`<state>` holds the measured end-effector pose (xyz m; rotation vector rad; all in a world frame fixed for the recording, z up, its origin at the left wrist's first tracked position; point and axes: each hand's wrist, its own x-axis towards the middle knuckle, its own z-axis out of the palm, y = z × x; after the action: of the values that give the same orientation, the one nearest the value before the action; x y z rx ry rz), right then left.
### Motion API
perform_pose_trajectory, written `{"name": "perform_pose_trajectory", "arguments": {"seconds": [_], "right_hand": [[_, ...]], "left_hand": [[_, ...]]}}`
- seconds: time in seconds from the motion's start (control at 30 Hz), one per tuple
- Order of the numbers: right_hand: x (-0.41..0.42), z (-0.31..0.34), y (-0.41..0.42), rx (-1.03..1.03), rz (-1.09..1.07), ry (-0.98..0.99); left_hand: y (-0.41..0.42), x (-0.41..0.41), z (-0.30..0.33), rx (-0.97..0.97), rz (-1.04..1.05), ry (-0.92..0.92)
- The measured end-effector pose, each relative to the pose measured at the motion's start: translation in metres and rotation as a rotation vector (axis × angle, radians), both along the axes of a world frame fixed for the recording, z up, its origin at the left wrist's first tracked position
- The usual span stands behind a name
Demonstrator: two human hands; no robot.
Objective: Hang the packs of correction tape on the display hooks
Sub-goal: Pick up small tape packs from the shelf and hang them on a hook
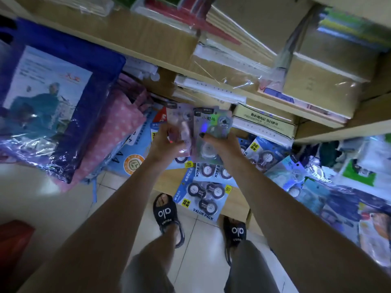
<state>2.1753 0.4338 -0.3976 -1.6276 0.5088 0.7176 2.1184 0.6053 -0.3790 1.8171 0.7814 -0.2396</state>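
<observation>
Correction tape packs are what both hands have got here, held up in front of the shelves. The left hand [167, 140] grips a pinkish-purple pack [179, 125], fingers curled round its lower part. The right hand [220, 146] holds a shiny holographic pack [211, 127], thumb pressed across the front of it. The two packs sit side by side, edges overlapping a bit, both more or less upright. It's pretty blurry, so the print on them can't really be read.

Below the hands there's a bunch of blue "VALUE PACK" cards [204, 197], each with round tape rolls, lying loose on a low wooden ledge [169, 182] near the floor. More blue packs [264, 153] are scattered off to the right, next to a heap of plastic-wrapped stuff [342, 187].

The wooden shelves [131, 41] above are stuffed with wrapped paper stacks and brown cardboard boxes [325, 81]. On the left, a big blue bag [63, 98] in shiny plastic leans against a pink polka-dot one [118, 132]. Underneath that is a blue ream of A4 paper [131, 157].

The person is standing on a pale tiled floor [53, 199] in black slides [167, 214], toes pointing at the ledge. No display hooks show anywhere in this view.
</observation>
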Motion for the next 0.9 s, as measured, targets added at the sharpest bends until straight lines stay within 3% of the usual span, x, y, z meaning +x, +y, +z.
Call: {"name": "perform_pose_trajectory", "arguments": {"seconds": [0.2, 0.5, 0.67, 0.9], "right_hand": [[-0.062, 0.034, -0.077, 0.124, -0.264, 0.204], [-0.106, 0.04, -0.209, 0.221, -0.699, 0.313], [-0.1, 0.021, -0.246, 0.129, -0.735, 0.294], [-0.102, -0.01, -0.255, 0.226, -0.695, 0.292]], "left_hand": [[-0.054, -0.013, 0.047, -0.078, -0.066, -0.006], [-0.172, -0.016, 0.043, -0.239, -0.192, 0.225], [-0.224, -0.002, 0.017, -0.188, -0.302, 0.335], [-0.255, 0.001, -0.015, -0.083, -0.469, 0.267]]}}
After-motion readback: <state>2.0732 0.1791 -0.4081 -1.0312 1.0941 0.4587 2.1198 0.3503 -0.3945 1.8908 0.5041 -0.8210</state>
